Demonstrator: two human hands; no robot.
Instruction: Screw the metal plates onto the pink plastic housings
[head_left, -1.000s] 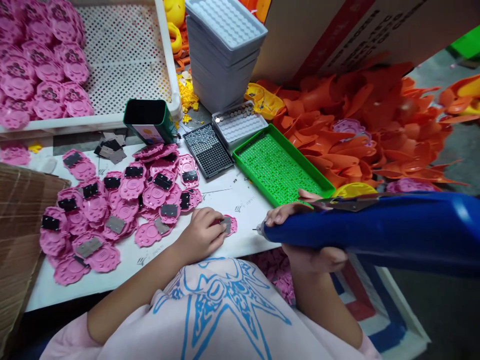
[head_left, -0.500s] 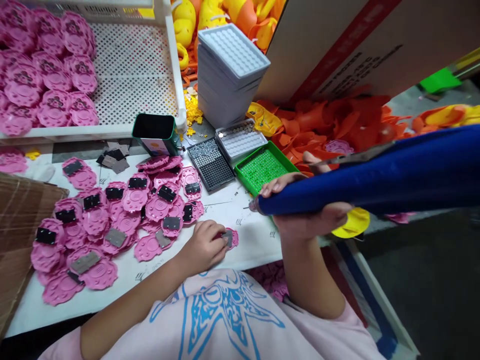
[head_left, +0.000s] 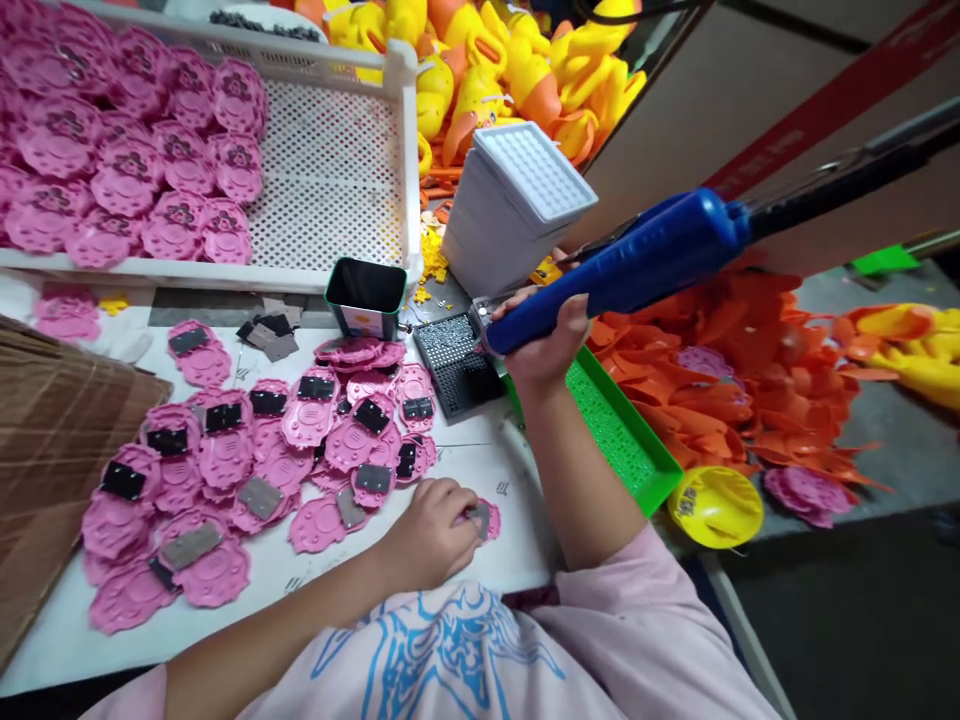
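Note:
My right hand (head_left: 536,350) is wrapped round a blue electric screwdriver (head_left: 615,275) with a cord at its back end. Its metal front end is over the black perforated tray (head_left: 457,385), where small screws lie. My left hand (head_left: 431,530) is closed on a small pink plastic piece (head_left: 492,522) with a grey plate, down on the white work surface. The fingers hide most of that piece. Left of it lies a heap of pink plastic pieces (head_left: 307,415) with black or grey plates.
A white crate (head_left: 330,170) of stacked pink pieces stands at the back left. Around the middle are a dark green tin (head_left: 365,300), a stack of white trays (head_left: 517,190) and a green tray (head_left: 619,430). Orange parts (head_left: 675,380) and a yellow bowl (head_left: 716,507) lie right.
My right hand has carried the screwdriver forward and left, from over the front of the green tray to the black screw tray. My left hand stays on the pink piece; the view has shifted.

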